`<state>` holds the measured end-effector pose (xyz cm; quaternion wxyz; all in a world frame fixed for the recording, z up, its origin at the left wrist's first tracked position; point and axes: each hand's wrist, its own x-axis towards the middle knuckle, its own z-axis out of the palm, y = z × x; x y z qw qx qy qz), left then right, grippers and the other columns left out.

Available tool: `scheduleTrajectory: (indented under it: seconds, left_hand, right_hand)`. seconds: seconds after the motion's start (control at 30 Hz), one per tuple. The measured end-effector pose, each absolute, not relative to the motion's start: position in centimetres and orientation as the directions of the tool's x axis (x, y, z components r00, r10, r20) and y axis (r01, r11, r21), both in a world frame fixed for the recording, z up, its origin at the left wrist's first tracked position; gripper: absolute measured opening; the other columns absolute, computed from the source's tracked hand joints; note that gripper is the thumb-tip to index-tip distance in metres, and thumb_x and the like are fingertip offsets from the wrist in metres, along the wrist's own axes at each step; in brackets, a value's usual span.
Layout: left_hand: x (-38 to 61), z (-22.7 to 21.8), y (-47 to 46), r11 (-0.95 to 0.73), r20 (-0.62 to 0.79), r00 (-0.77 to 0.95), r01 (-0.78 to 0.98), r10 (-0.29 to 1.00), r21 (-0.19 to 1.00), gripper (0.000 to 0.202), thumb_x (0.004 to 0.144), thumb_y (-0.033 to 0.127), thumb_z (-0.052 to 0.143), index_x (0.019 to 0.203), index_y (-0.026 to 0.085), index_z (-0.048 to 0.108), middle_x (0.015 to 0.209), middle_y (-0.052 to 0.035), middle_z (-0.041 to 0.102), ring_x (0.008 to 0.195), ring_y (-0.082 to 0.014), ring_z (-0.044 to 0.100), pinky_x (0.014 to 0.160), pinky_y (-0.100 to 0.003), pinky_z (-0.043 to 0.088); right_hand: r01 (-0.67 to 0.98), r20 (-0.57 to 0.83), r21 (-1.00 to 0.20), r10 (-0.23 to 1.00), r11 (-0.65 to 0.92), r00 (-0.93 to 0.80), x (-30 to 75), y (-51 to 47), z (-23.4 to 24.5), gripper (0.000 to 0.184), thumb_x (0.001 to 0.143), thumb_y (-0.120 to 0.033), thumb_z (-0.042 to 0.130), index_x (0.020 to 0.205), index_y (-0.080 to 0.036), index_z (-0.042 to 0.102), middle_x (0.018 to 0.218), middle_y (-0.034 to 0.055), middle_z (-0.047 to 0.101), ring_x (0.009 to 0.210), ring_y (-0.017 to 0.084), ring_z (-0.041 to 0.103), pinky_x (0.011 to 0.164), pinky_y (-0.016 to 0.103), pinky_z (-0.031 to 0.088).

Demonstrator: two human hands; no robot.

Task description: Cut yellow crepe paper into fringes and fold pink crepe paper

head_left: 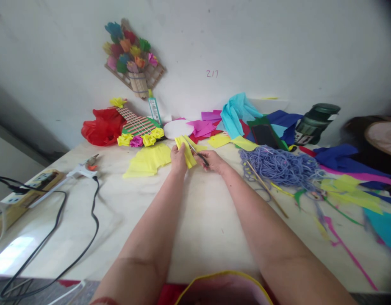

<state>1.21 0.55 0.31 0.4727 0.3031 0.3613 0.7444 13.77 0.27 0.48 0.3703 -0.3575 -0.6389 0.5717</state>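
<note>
My left hand (178, 159) is closed around a folded strip of yellow crepe paper (185, 149), holding it up over the table. My right hand (212, 161) grips a pair of small scissors (197, 153) whose blades reach into the yellow strip. A larger sheet of yellow crepe paper (148, 161) lies flat just left of my left hand. Both forearms stretch out over the pale tabletop (198, 220).
A purple yarn heap (279, 166) and a thin wooden stick (267, 188) lie to the right, with coloured paper scraps beyond. A glue gun (84, 169), power strip (30, 186) and black cable (93, 212) sit left. A stick-and-flower craft (140, 129) and red bag (103, 127) stand by the wall.
</note>
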Motion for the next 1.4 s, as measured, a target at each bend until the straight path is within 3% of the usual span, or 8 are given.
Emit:
scheduleTrajectory:
  seconds: [0.23, 0.63, 1.4]
  left_hand:
    - [1.4, 0.9, -0.1, -0.280, 0.104, -0.357, -0.487, 0.928, 0.827, 0.035, 0.060, 0.039, 0.067, 0.078, 0.018, 0.045, 0.055, 0.0024, 0.056, 0.051, -0.0143, 0.059, 0.051, -0.025, 0.046]
    - [1.8, 0.7, 0.0, -0.291, 0.133, -0.346, -0.459, 0.929, 0.840, 0.034, 0.062, 0.039, 0.065, 0.080, 0.017, 0.046, 0.053, 0.0023, 0.057, 0.045, -0.0125, 0.056, 0.048, -0.023, 0.044]
    - [2.0, 0.5, 0.2, -0.281, 0.124, -0.351, -0.440, 0.928, 0.853, 0.035, 0.061, 0.042, 0.065, 0.078, 0.018, 0.047, 0.053, 0.0024, 0.056, 0.045, -0.0117, 0.053, 0.048, -0.024, 0.042]
  right_hand:
    - [0.057, 0.026, -0.997, 0.879, 0.060, -0.476, 14.1, -0.3, 1.1, 0.023, 0.072, -0.038, 0.057, 0.071, -0.016, 0.053, 0.043, -0.0062, 0.046, 0.030, 0.005, 0.039, 0.028, 0.017, 0.024]
    - [0.050, 0.089, -0.990, 0.869, 0.130, -0.486, 14.4, -0.2, 1.3, 0.029, 0.074, -0.043, 0.054, 0.067, -0.015, 0.051, 0.046, -0.0038, 0.051, 0.032, 0.005, 0.044, 0.027, 0.016, 0.022]
    - [-0.026, 0.070, -0.998, 0.897, 0.065, -0.437, 13.7, -0.5, 1.9, 0.022, 0.071, -0.035, 0.059, 0.064, -0.015, 0.051, 0.041, -0.0078, 0.042, 0.031, 0.004, 0.036, 0.028, 0.016, 0.027]
